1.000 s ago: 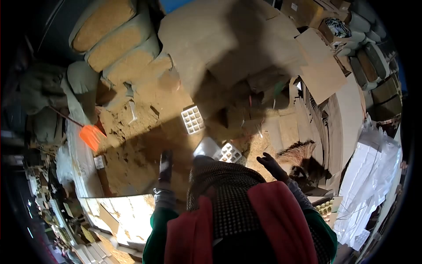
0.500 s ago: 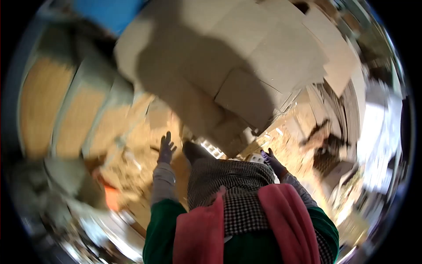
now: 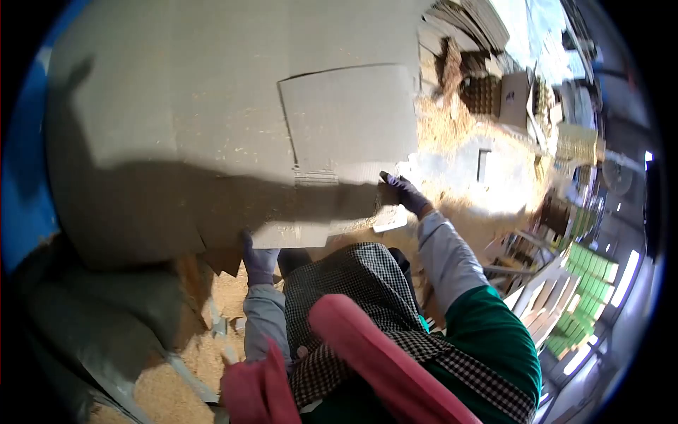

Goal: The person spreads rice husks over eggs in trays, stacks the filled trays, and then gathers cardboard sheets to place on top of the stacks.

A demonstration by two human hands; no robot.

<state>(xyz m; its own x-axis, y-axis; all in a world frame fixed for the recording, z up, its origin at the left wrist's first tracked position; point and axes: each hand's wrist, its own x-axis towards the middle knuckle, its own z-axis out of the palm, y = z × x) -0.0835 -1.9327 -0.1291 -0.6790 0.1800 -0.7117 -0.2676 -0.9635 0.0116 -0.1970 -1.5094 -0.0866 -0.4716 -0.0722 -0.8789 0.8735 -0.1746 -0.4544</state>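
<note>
A large brown cardboard sheet [image 3: 233,92] with a smaller flap-like piece [image 3: 349,113] on it spreads out in front of me, partly in my shadow. My left hand [image 3: 260,264], in a purple glove, grips its near edge, the fingers partly hidden at the board. At the right edge, my right hand [image 3: 407,193], gloved too, is closed on the cardboard with its thumb side on top.
Sawdust or shavings [image 3: 212,346] cover the floor at the lower left, beside grey-green sacks [image 3: 120,304]. Egg trays [image 3: 482,95] and boxes stand at the upper right. Stacked green crates [image 3: 583,293] are farther right. A blue surface [image 3: 28,205] shows at the far left.
My view has swung to the right and the cardboard now lies closer. Both hands, spread and free before, have come onto the cardboard's edges.
</note>
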